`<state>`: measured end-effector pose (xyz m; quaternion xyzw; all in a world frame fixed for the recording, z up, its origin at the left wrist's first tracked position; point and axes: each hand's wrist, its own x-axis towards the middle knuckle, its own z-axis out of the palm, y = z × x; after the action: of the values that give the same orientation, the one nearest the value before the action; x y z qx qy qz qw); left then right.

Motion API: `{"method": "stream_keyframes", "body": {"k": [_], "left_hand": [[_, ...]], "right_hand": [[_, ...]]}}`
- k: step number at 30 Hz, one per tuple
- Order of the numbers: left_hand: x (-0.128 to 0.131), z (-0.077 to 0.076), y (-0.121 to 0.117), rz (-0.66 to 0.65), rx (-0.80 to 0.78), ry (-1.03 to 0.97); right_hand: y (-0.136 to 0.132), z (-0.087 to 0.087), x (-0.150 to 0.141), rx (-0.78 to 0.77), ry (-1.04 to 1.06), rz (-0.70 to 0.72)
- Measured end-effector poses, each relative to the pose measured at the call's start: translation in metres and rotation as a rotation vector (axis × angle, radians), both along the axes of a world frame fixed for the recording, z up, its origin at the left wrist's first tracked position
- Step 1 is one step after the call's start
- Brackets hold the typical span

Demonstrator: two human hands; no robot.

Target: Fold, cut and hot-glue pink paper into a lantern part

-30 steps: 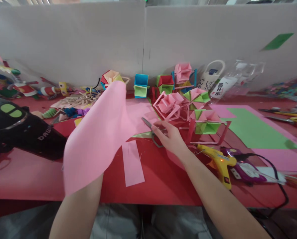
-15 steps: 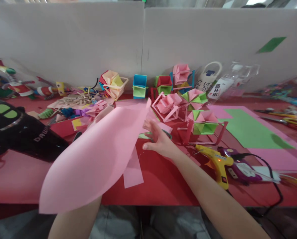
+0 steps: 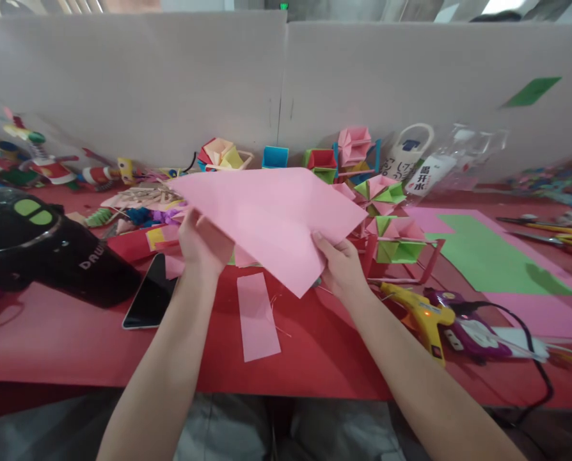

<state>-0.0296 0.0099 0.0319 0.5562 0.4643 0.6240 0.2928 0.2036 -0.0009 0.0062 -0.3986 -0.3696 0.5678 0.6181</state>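
Observation:
A large sheet of pink paper [image 3: 271, 218] is held up over the table, slightly bent, with one corner pointing towards me. My right hand [image 3: 342, 266] pinches its right side, thumb on top and the other fingers underneath. At the left edge, my left hand [image 3: 203, 244] is closed on the sheet, its fingertips partly hidden behind the paper. Below, a narrow pink paper strip [image 3: 258, 317] lies flat on the red table. Part of the paper clutter behind is covered by the raised sheet.
A black DAWN-lettered appliance [image 3: 60, 250] and a phone [image 3: 151, 294] are on the left. To the right lie a yellow glue gun [image 3: 423, 317], a purple power strip [image 3: 478, 330] and green paper [image 3: 492, 256]. Folded paper models [image 3: 396, 240] and bottles [image 3: 430, 169] stand near the grey partition [image 3: 171, 89].
The pink sheet has swung up and away from me, from hanging at the left to spanning both hands. My right hand, open before, now grips it. The phone has come into fuller view.

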Motion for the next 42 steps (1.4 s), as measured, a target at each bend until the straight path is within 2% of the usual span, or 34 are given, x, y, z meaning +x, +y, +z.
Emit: {"method": "stream_keyframes", "body": {"k": [2, 4, 6, 8, 10, 12, 14, 17, 19, 20, 24, 27, 29, 33, 36, 39, 42], "left_hand": [[0.006, 0.004, 0.002, -0.079, -0.082, -0.287], [0.014, 0.004, 0.003, -0.150, -0.132, -0.562], [0.024, 0.000, 0.003, -0.175, -0.079, -0.625], [0.033, -0.006, 0.002, -0.220, -0.047, -0.538], [0.039, -0.012, -0.001, -0.265, -0.088, -0.398], [0.042, -0.015, -0.005, -0.332, -0.099, -0.171], [0.043, -0.012, -0.009, -0.313, -0.065, 0.155], [0.034, -0.001, -0.011, -0.084, -0.034, 0.598], [0.019, 0.008, -0.007, 0.105, -0.085, 0.749], [0.008, 0.012, -0.004, 0.159, -0.126, 0.800], [-0.049, 0.018, 0.012, 0.280, -0.300, 0.967], [-0.087, 0.010, 0.025, 0.361, -0.362, 1.048], [-0.102, 0.004, 0.032, 0.355, -0.484, 1.064], [-0.105, 0.000, 0.041, 0.311, -0.573, 1.109], [-0.097, 0.004, 0.043, 0.361, -0.585, 1.114], [-0.087, 0.006, 0.042, 0.400, -0.544, 1.100], [-0.079, 0.003, 0.039, 0.446, -0.473, 1.101]], "right_hand": [[0.004, -0.001, 0.001, 0.041, 0.029, -0.047], [0.005, 0.000, 0.003, 0.081, 0.048, -0.024], [0.004, 0.004, 0.006, 0.113, 0.069, -0.002], [0.004, 0.010, 0.009, 0.122, 0.072, 0.009], [0.004, 0.017, 0.012, 0.129, 0.075, 0.011], [0.006, 0.026, 0.015, 0.157, 0.096, 0.008], [0.008, 0.034, 0.017, 0.187, 0.128, -0.005], [0.010, 0.043, 0.016, 0.179, 0.174, -0.030], [0.011, 0.049, 0.014, 0.153, 0.192, -0.048], [0.013, 0.053, 0.013, 0.145, 0.194, -0.049], [0.023, 0.073, 0.005, 0.173, 0.201, -0.036], [0.039, 0.089, 0.000, 0.183, 0.229, -0.014], [0.053, 0.097, -0.006, 0.176, 0.272, 0.021], [0.080, 0.103, -0.030, 0.101, 0.283, 0.183], [0.094, 0.101, -0.059, 0.034, 0.216, 0.357], [0.102, 0.096, -0.090, -0.062, 0.196, 0.487], [0.106, 0.088, -0.117, -0.142, 0.187, 0.522]]}}
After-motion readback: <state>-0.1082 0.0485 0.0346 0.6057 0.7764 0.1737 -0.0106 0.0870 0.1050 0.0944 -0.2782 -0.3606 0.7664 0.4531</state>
